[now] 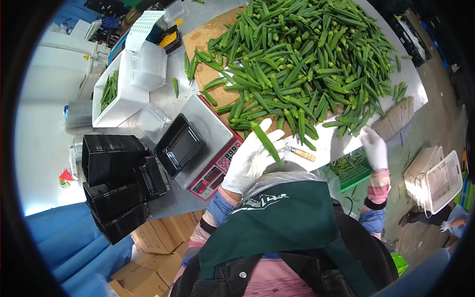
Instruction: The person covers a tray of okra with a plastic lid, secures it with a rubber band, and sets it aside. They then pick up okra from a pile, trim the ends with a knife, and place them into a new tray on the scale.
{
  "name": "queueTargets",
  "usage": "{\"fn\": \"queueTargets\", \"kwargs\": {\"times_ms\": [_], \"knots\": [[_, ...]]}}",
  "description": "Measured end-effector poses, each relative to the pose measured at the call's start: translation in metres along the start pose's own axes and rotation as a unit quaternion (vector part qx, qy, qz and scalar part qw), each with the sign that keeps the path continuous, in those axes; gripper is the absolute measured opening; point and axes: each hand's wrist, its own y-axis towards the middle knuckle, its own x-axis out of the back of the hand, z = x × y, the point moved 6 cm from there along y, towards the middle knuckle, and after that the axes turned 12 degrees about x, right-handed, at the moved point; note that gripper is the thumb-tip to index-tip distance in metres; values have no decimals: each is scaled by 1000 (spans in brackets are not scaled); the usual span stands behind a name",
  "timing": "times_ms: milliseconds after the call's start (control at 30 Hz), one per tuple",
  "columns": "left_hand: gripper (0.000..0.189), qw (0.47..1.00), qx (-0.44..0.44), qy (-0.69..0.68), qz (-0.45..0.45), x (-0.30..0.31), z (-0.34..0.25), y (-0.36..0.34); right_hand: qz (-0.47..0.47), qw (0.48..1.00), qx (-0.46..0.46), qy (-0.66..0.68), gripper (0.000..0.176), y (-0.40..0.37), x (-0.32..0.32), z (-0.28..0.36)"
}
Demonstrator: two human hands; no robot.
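Note:
A large heap of green okra [307,64] covers the table in front of me. My left hand [250,161], in a white glove, has one okra pod [266,143] lying along its fingers, with the thumb side turned up. Just right of it, a knife with a wooden handle [303,154] rests at the table's near edge. My right hand [375,148], also gloved, is at the heap's lower right edge beside a few pods. Its fingertips are partly hidden, and I cannot make out anything in them.
On the left, a black tray [179,146] sits on a red-edged digital scale [213,171]. Stacked black trays [116,161], clear tubs [148,64] and a white bin [121,111] stand around it. A brush [396,120] and a green basket [358,173] are near my right hand.

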Motion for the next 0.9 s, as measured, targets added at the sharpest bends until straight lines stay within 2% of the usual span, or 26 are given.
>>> {"fn": "queueTargets", "kwargs": {"times_ms": [33, 100, 167, 233, 300, 333, 500, 567, 600, 633, 700, 767, 800, 833, 867, 900], "knots": [[61, 1000, 13, -18, 8, -3, 2, 0, -13, 998, 50, 43, 31, 4, -13, 26], [64, 999, 19, -22, 38, -4, 4, 0, 47, 974, 19, 223, 28, 2, -62, 53], [64, 998, 16, -22, 48, -4, 6, -2, 186, 926, 27, 326, 23, -2, -74, 136], [67, 1000, -13, 11, 24, -1, 7, -5, 303, 810, -35, 501, 26, -23, -110, 169], [69, 998, -40, 43, -6, 0, 6, -7, 315, 730, -83, 600, 25, -38, -132, 190], [70, 997, -46, 62, -21, 3, 7, -7, 337, 756, -48, 559, 24, -37, -139, 197], [66, 994, -24, 103, -42, 11, 16, -8, 284, 821, -43, 493, 23, -24, -143, 179], [64, 992, -6, 119, -51, 21, 22, -6, 246, 843, -24, 477, 23, -11, -146, 169], [64, 994, -27, 91, -48, 33, 26, -10, 237, 842, -42, 484, 24, -2, -144, 172], [61, 994, -18, 96, -55, 34, 27, -11, 222, 848, -44, 480, 30, 9, -149, 170], [55, 992, 0, 110, -67, 32, 26, -12, 180, 819, 22, 544, 39, 28, -145, 182], [63, 980, 19, 161, -115, 27, 25, -17, 154, 844, 70, 509, 45, 51, -134, 188], [63, 984, 10, 152, -96, 30, 25, -19, 137, 892, 92, 421, 47, 67, -130, 179], [62, 987, 2, 144, -75, 31, 25, -20, 69, 910, 102, 396, 53, 84, -126, 164], [61, 982, 11, 156, -105, 34, 24, -21, 7, 937, 100, 334, 54, 104, -122, 143], [60, 986, 5, 143, -89, 35, 24, -24, -55, 956, 96, 270, 55, 125, -114, 122]]}}
